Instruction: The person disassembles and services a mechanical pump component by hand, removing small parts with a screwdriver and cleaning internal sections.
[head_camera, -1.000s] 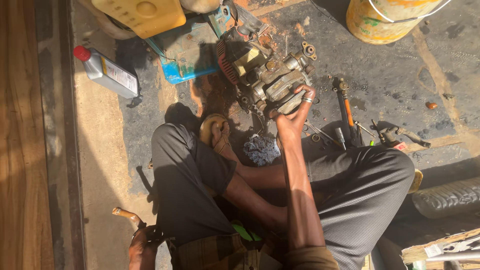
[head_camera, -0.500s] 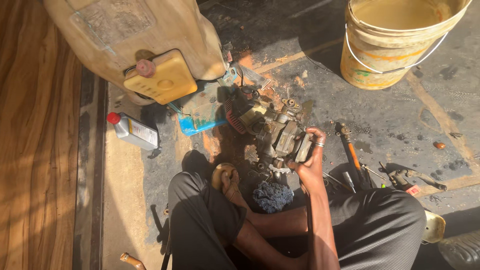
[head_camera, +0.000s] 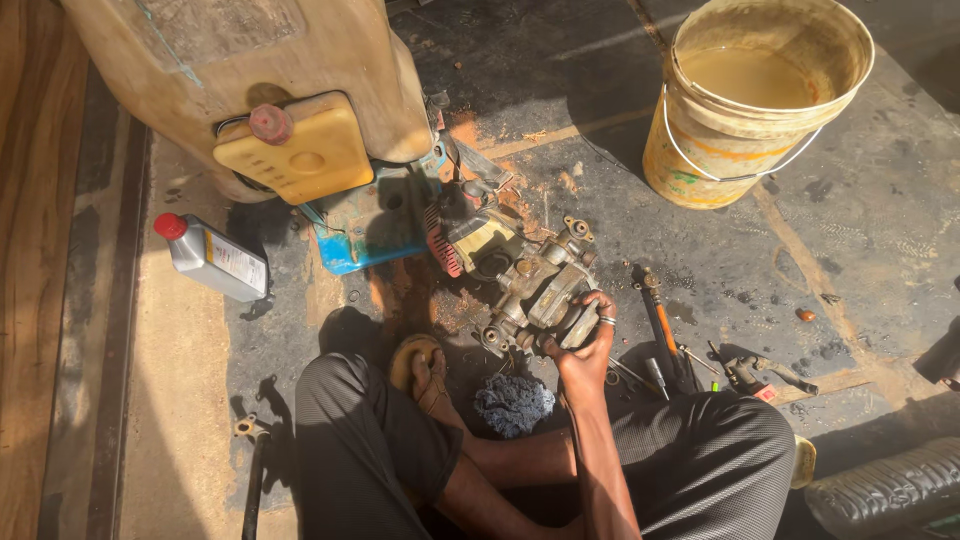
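Gripping the greasy engine part (head_camera: 535, 290) from its near side, the right hand (head_camera: 585, 340) has its fingers curled round the casting, which sits on the floor between the knees and the yellow tank (head_camera: 300, 150). The left hand is hidden, so I cannot tell its state. Best to hold the part firm and level; tools (head_camera: 665, 345) lie just beside, bucket (head_camera: 750, 110) well apart.

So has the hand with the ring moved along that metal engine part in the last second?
No. The right hand still grips the lower right end of the metal engine part, as before; only the camera's view has shifted.
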